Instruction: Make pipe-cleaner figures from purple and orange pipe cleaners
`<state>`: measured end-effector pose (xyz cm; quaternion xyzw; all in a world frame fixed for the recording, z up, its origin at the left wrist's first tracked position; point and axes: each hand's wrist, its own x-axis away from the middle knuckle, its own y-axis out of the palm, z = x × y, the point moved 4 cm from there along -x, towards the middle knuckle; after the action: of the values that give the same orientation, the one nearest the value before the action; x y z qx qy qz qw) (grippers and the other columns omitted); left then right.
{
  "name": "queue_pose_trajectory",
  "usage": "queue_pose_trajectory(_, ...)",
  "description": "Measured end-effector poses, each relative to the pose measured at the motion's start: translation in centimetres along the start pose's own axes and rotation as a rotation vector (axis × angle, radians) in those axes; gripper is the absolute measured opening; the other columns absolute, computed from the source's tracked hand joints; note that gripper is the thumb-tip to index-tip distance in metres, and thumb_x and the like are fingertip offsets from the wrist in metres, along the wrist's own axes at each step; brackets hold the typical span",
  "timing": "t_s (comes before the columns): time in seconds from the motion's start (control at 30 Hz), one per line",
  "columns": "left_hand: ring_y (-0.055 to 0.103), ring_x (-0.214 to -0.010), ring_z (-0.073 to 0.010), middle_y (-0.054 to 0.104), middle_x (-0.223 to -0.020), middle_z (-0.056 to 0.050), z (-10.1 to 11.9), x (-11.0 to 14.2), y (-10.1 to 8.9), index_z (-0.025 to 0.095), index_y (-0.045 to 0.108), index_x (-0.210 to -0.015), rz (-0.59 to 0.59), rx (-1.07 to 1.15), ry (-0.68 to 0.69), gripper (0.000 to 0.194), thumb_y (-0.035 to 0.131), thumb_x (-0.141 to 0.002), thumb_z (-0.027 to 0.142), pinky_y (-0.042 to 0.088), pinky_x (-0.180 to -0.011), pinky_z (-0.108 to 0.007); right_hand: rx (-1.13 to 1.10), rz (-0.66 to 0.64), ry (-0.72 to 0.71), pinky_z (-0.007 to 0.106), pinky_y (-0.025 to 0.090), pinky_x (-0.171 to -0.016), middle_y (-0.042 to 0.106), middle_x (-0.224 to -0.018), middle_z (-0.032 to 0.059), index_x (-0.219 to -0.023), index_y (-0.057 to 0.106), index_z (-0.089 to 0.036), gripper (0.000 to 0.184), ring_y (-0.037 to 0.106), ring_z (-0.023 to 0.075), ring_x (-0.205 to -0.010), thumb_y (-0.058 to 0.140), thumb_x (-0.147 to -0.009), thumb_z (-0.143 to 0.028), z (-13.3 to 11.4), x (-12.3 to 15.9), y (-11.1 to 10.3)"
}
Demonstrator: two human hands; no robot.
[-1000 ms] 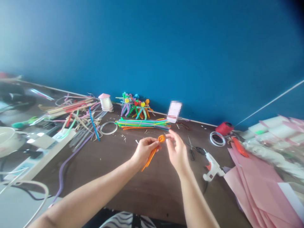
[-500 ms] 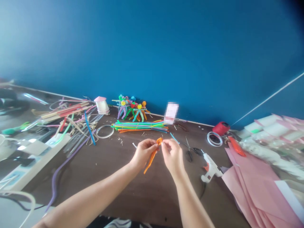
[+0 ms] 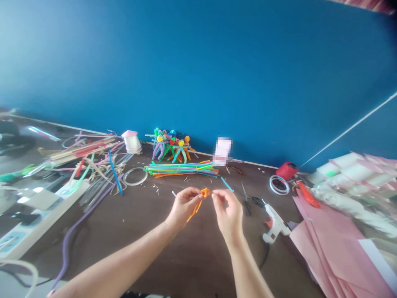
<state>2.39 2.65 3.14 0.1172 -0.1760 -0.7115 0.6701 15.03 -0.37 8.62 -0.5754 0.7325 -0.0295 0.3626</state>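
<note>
On the dark wood tabletop (image 3: 198, 265): craft materials spread out before a blue wall (image 3: 198, 74).
Left hand (image 3: 183, 208): thumb and fingers pinch an orange pipe cleaner (image 3: 205, 192), bent into a small loop above the hand, with its tail hanging below.
Right hand (image 3: 228, 215): thumb and forefinger pressed together, holding nothing, just beside the loop; a short blue stick (image 3: 227, 184) lies near.
Hidden: the pinched stretch, behind the left fingers; a white tip (image 3: 173, 193) beyond the left hand, too small to identify.
Writing: a pale pink card (image 3: 222, 151) by the wall, pixelated, unreadable.
Fuzzy fibres: a bound bundle of pipe cleaners (image 3: 181, 169); pipe-cleaner figures (image 3: 170, 150) behind it.
Right of hands: black-handled scissors (image 3: 248, 199); white hot glue gun (image 3: 274, 223) with red trigger; red thread spool (image 3: 287, 170); stacked pink paper sheets (image 3: 335, 248).
</note>
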Motion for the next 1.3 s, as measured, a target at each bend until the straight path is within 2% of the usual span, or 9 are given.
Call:
queue_pose_trajectory(0.1, 0.051, -0.053, -0.0081, 0.061, -0.066, -0.002, 0.7, 0.1, -0.2, 0.013, 0.059, -0.069, -0.025, -0.115, 0.091, 0.022, 0.069, -0.062, 0.032, 0.040, -0.048, -0.019, -0.033, 0.000, 0.015, 0.026, 0.044, -0.063, 0.060, -0.075, 0.0033, -0.080, 0.059, -0.018, 0.012, 0.055, 0.0146, -0.067, 0.048, -0.080, -0.020, 0.0, 0.0, -0.2)
queue_pose_trajectory(0.27, 0.057, -0.074, -0.0150, 0.063, -0.076, -0.005, 2.0, 0.7, 0.0, 0.015, 0.063, -0.070, -0.086, -0.302, 0.323, 0.012, 0.063, -0.069, 0.027, 0.045, -0.067, -0.024, -0.042, 0.019, -0.053, 0.027, 0.044, -0.063, 0.057, -0.070, 0.0026, -0.074, 0.057, -0.018, 0.010, 0.053, 0.0152, -0.067, 0.048, -0.077, -0.015, -1.0, 0.2, -0.1)
queue_pose_trajectory(0.43, 0.057, -0.073, -0.0152, 0.062, -0.076, -0.006, 2.3, 1.1, 0.0, 0.016, 0.062, -0.071, -0.090, -0.329, 0.396, 0.010, 0.060, -0.072, 0.026, 0.045, -0.066, -0.025, -0.072, 0.027, -0.028, 0.027, 0.043, -0.062, 0.057, -0.068, 0.0020, -0.071, 0.056, -0.019, 0.011, 0.053, 0.0152, -0.066, 0.048, -0.076, -0.014, -0.9, 0.6, 0.1)
queue_pose_trajectory(0.57, 0.058, -0.074, -0.0160, 0.063, -0.076, -0.006, 3.0, 1.2, -0.1, 0.017, 0.062, -0.073, -0.116, -0.422, 0.512, 0.008, 0.057, -0.074, 0.023, 0.045, -0.070, -0.027, -0.159, -0.012, -0.001, 0.029, 0.044, -0.070, 0.059, -0.081, 0.0046, -0.085, 0.057, -0.019, 0.013, 0.054, 0.0169, -0.076, 0.048, -0.076, -0.016, -1.0, 0.6, -0.2)
queue_pose_trajectory(0.63, 0.059, -0.076, -0.0166, 0.064, -0.076, -0.006, 3.5, 1.2, -0.1, 0.018, 0.063, -0.072, -0.162, -0.503, 0.597, 0.008, 0.056, -0.075, 0.021, 0.044, -0.076, -0.031, -0.225, -0.070, 0.043, 0.028, 0.044, -0.070, 0.058, -0.083, 0.0048, -0.086, 0.057, -0.018, 0.013, 0.054, 0.0164, -0.077, 0.047, -0.077, -0.018, -1.2, 0.3, -0.5)
queue_pose_trajectory(0.77, 0.059, -0.079, -0.0171, 0.066, -0.081, -0.007, 4.2, 1.4, -0.1, 0.021, 0.065, -0.074, -0.230, -0.696, 0.727, 0.010, 0.054, -0.075, 0.020, 0.034, -0.091, -0.039, -0.278, -0.280, 0.160, 0.023, 0.040, -0.059, 0.052, -0.067, 0.0005, -0.064, 0.057, -0.017, 0.018, 0.051, 0.0124, -0.062, 0.049, -0.078, -0.024, -1.5, -0.4, -0.7)
queue_pose_trajectory(0.87, 0.060, -0.078, -0.0166, 0.068, -0.082, -0.007, 4.0, 1.4, -0.1, 0.022, 0.065, -0.074, -0.268, -0.806, 0.735, 0.013, 0.052, -0.077, 0.022, 0.029, -0.095, -0.040, -0.327, -0.328, 0.257, 0.021, 0.036, -0.055, 0.048, -0.060, -0.0023, -0.057, 0.055, -0.016, 0.020, 0.046, 0.0104, -0.056, 0.053, -0.075, -0.026, -1.2, -0.5, -0.6)
queue_pose_trajectory(1.03, 0.061, -0.074, -0.0155, 0.068, -0.076, -0.005, 3.6, 1.5, 0.1, 0.022, 0.064, -0.074, -0.272, -0.817, 0.728, 0.012, 0.053, -0.076, 0.022, 0.029, -0.095, -0.038, -0.598, -0.309, 0.479, 0.021, 0.032, -0.053, 0.046, -0.051, -0.0041, -0.053, 0.051, -0.016, 0.021, 0.041, 0.0095, -0.052, 0.055, -0.070, -0.027, -0.2, 0.1, 0.5)
queue_pose_trajectory(1.3, 0.062, -0.071, -0.0153, 0.069, -0.074, -0.003, 3.5, 1.4, 0.2, 0.022, 0.064, -0.072, -0.271, -0.745, 0.712, 0.009, 0.056, -0.074, 0.018, 0.029, -0.093, -0.038, -0.761, -0.198, 0.603, 0.022, 0.031, -0.054, 0.047, -0.048, -0.0037, -0.049, 0.052, -0.016, 0.021, 0.039, 0.0093, -0.052, 0.060, -0.064, -0.028, 0.4, 0.9, 1.2)
